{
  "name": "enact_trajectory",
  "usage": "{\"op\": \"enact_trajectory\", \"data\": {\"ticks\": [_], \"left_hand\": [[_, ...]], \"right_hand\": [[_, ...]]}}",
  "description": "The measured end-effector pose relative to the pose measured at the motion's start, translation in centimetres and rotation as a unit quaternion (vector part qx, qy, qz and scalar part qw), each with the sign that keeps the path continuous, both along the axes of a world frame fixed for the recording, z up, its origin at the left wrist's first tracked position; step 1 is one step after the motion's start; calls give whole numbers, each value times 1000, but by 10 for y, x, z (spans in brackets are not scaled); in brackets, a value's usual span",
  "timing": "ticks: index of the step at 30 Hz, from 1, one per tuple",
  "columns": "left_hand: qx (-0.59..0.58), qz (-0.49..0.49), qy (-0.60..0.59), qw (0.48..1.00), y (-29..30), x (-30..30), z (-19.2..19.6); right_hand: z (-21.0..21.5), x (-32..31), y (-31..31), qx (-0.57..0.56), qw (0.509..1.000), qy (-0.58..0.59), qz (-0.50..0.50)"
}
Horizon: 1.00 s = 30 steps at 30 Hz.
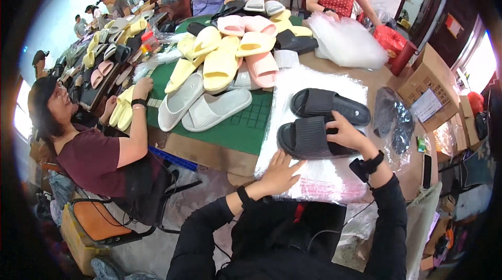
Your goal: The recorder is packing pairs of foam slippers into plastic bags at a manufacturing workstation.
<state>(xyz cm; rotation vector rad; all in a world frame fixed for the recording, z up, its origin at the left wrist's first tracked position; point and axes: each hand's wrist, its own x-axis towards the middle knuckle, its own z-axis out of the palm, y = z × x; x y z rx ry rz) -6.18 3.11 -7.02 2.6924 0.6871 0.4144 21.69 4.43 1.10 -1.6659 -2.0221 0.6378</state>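
Observation:
A pair of black slides lies side by side on a stack of clear plastic bags [334, 188]. The far black slide [314, 103] points left, parallel to the near black slide [303, 137]. My right hand [346, 133] is bent over the near slide, thumb and fingers at the back edge of its ribbed strap; the palm side is hidden. My left hand [280, 176] lies flat with fingers spread on the bags, fingertips close to the near slide's lower edge, and holds nothing.
Yellow, pink and grey slides [217, 65] are heaped on the green mat [235, 123]. Bagged dark slides [395, 123], a phone [427, 171] and a cardboard box [429, 89] stand right. A co-worker [94, 149] sits left; two people are across the table, one by clear bags [345, 42].

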Motion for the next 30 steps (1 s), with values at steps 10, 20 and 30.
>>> {"op": "enact_trajectory", "data": {"ticks": [10, 20, 30], "left_hand": [[-34, -22, 74, 996, 2, -1, 14], [61, -41, -38, 997, 18, 0, 19], [59, -148, -12, 987, 41, 17, 31]], "right_hand": [[15, -27, -2, -50, 992, -110, 36], [94, -15, -128, -211, 951, 224, 34], [70, -54, -175, -202, 907, 280, 243]]}}
